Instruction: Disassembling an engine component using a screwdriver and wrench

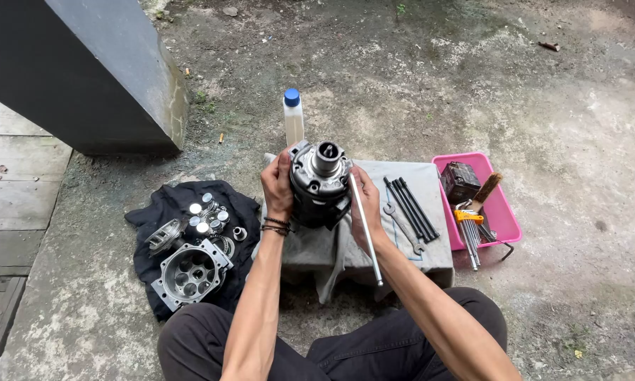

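I sit on the ground with a dark round metal housing (319, 185) standing upright on a grey cloth (430, 250) in front of me. My left hand (278, 188) grips the housing's left side; a beaded band is on that wrist. My right hand (365, 204) rests against the housing's right side and holds a long thin silver rod (367, 233), which runs from the housing's top edge down toward my knee. A silver shaft stub sticks up from the top of the housing.
A black cloth (155, 215) on the left carries a silver multi-bore casting (190, 274), small pistons and rings. Long black bolts (410, 207) and a spanner (403, 229) lie on the grey cloth. A pink tray (504, 212) holds hex keys and a brush. A blue-capped bottle (292, 116) stands behind. A dark concrete block (84, 70) sits far left.
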